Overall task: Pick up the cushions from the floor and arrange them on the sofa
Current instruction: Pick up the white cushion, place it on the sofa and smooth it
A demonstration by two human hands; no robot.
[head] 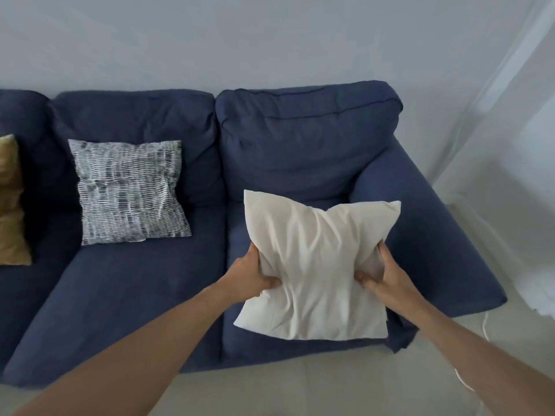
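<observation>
A plain cream cushion (pixel 315 265) is held over the right seat of the dark blue sofa (pixel 144 280). My left hand (pixel 253 274) grips its left side and my right hand (pixel 383 274) grips its right side, each pinching the fabric with thumb in front. A black-and-white patterned cushion (pixel 129 190) leans against the middle backrest. An olive-gold cushion (pixel 10 202) stands at the far left, partly cut off by the frame edge.
The sofa's right armrest (pixel 435 235) lies just right of the held cushion. A sheer white curtain (pixel 510 145) hangs at the right, with a white cable (pixel 485 322) on the pale floor (pixel 300 388) beside the sofa.
</observation>
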